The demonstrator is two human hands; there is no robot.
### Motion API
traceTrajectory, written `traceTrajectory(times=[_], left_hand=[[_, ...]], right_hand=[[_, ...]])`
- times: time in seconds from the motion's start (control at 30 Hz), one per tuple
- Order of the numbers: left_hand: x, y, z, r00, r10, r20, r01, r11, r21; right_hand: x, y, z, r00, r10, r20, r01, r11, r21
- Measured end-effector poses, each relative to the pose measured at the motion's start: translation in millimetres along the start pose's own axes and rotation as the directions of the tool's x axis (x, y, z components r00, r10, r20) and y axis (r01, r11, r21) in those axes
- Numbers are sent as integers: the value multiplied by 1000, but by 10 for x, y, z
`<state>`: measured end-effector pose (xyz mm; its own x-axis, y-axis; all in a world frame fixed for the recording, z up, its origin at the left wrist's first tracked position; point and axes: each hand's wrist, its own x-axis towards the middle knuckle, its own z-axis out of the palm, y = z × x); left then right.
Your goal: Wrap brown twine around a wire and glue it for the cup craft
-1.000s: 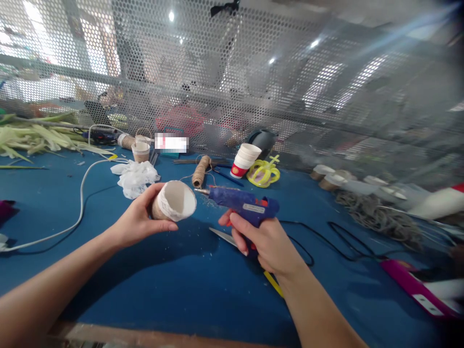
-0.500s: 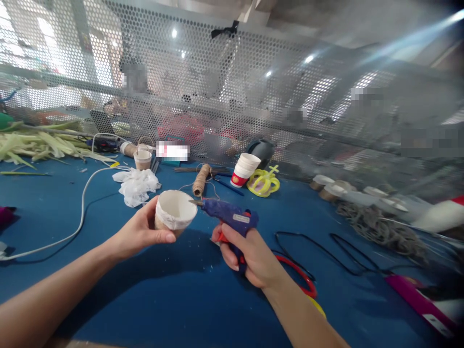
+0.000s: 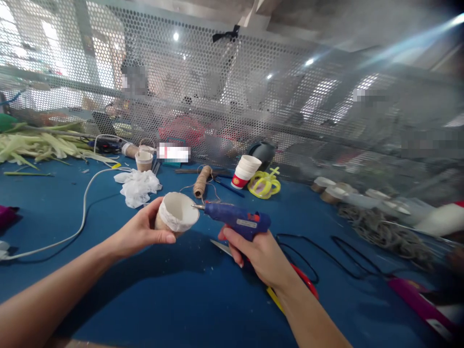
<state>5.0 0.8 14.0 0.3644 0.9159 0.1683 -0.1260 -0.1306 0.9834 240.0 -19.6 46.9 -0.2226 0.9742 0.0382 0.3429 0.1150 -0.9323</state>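
My left hand (image 3: 152,227) is closed round a paper cup (image 3: 177,212) that has white material wrapped below its rim and a tan lower part. The cup tilts a little, its mouth towards me. My right hand (image 3: 250,251) grips a blue glue gun (image 3: 235,217), fingers wrapped round its handle. The metal nozzle points left, at the cup's right rim; whether it touches I cannot tell. Below my right hand lie scissors (image 3: 221,247) with red and yellow on the handles, partly hidden by the hand and forearm.
Behind the cup lie crumpled white cloth or plastic (image 3: 139,186), a twine roll (image 3: 202,181), stacked paper cups (image 3: 245,171) and a yellow crown-shaped piece (image 3: 264,183). Pale husks (image 3: 43,142) lie far left. A white cable (image 3: 85,203) crosses the left side. A perforated metal screen (image 3: 203,87) stands behind.
My right hand has turned the glue gun and shifted it slightly right, so more of the scissors' blade shows. The cup in my left hand has tilted slightly and barely moved.
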Motion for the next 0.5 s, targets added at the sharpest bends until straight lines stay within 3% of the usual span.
traceTrajectory(times=[0.1, 0.3, 0.5], left_hand=[[11, -13, -4, 1000, -8, 24, 7, 1000, 17], [8, -24, -27, 999, -1, 34, -1, 999, 50], [0, -43, -32, 997, -30, 72, 28, 999, 29]], right_hand=[[-13, -17, -46, 998, 12, 66, -6, 996, -94], [-9, -16, -80, 1000, 5, 15, -5, 1000, -13], [-8, -44, -91, 993, 60, 103, -52, 995, -82]])
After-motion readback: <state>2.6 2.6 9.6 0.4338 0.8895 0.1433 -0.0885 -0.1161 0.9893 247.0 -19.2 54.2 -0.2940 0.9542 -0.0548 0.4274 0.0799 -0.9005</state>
